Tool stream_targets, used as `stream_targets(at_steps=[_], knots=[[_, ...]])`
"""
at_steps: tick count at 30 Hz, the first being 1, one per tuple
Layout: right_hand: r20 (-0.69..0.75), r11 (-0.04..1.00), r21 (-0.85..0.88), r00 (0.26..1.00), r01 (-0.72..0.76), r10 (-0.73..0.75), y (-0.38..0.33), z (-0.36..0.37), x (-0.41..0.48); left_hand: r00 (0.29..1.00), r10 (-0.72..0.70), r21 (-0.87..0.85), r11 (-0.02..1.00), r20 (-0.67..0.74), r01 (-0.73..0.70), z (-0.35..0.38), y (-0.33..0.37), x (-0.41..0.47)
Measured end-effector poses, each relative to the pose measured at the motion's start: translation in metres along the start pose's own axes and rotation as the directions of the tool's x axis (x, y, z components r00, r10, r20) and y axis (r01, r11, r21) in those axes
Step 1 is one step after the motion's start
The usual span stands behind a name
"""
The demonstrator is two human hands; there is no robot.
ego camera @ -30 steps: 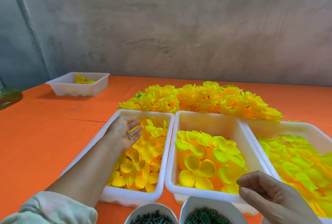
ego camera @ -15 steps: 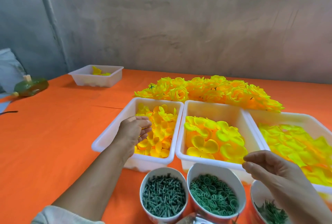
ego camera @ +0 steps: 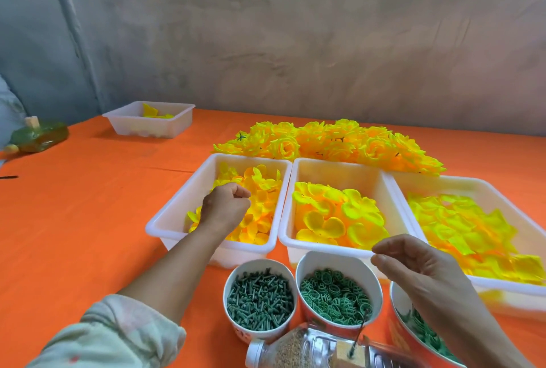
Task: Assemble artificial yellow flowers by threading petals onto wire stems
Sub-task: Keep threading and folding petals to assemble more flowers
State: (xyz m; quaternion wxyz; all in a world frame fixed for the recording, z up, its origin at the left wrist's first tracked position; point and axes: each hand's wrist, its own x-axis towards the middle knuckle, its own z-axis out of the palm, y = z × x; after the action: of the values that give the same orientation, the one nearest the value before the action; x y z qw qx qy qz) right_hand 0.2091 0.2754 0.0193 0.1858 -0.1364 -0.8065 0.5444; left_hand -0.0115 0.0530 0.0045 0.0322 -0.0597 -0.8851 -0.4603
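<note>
Three white trays hold yellow petals: small ones in the left tray point(ego camera: 180, 202), larger round ones in the middle tray point(ego camera: 336, 165), pale flat ones in the right tray point(ego camera: 478, 186). My left hand point(ego camera: 224, 205) is down in the left tray, fingers closed into the small petals point(ego camera: 263, 190). My right hand point(ego camera: 419, 267) hovers empty over the front edge of the middle tray, fingers loosely curved and apart. A thin wire point(ego camera: 359, 329) stands in a wooden block on a lying bottle point(ego camera: 298, 350). Finished yellow flowers point(ego camera: 331, 140) are heaped behind the trays.
In front of the trays stand a cup of dark green pegs point(ego camera: 260, 299), a cup of green rings point(ego camera: 334, 293) and a third cup point(ego camera: 419, 329) under my right wrist. A small white tray point(ego camera: 147, 122) and a green bottle point(ego camera: 38, 134) sit far left on the orange table.
My left hand went from lying flat on the small petals to a closed fist in them. My view tipped down, bringing the cups and bottle into sight. My right hand stayed hovering.
</note>
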Motion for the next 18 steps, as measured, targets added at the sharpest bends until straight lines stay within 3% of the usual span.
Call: stream_targets(at_steps=[6,12,14,18], knots=[[-0.087,0.994,-0.105,0.996,-0.006,-0.003,0.010,-0.011,0.017,0.975,0.102,0.455,0.871,0.199,-0.184,0.022,0.007,0.002],[-0.138,0.986,-0.164,0.990,-0.036,0.013,0.015,-0.021,0.028,0.969,0.070,0.571,0.797,0.235,-0.196,0.030,0.000,0.003],[-0.083,0.987,-0.158,0.996,0.009,-0.023,0.005,-0.018,0.027,0.969,0.060,0.584,0.789,0.240,-0.193,0.030,-0.001,0.004],[0.222,0.975,-0.142,0.966,0.169,-0.135,-0.026,0.003,0.019,0.979,0.049,0.551,0.820,0.199,-0.154,0.032,-0.003,0.004]])
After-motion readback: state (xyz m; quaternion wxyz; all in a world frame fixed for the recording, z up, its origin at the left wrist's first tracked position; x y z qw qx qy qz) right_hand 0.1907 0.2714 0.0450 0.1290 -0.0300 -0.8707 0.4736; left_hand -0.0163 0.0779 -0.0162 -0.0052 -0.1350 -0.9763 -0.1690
